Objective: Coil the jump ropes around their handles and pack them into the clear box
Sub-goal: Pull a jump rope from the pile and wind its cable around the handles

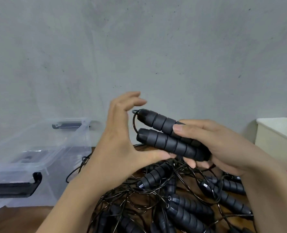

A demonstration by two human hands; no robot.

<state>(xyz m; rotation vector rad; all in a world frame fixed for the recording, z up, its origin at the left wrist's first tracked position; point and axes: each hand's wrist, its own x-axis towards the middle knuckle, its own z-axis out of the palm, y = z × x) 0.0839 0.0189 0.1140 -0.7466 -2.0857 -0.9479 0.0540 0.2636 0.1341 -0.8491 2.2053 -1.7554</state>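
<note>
Head view: grey wall, brown wooden table; right hand around paired handles, left hand open-fingered beside them.

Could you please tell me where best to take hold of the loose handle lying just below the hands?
Grip the loose handle round its ribbed foam middle, probably from above: it lies atop the tangled pile, with cord leaving its lower-left cap.
</note>
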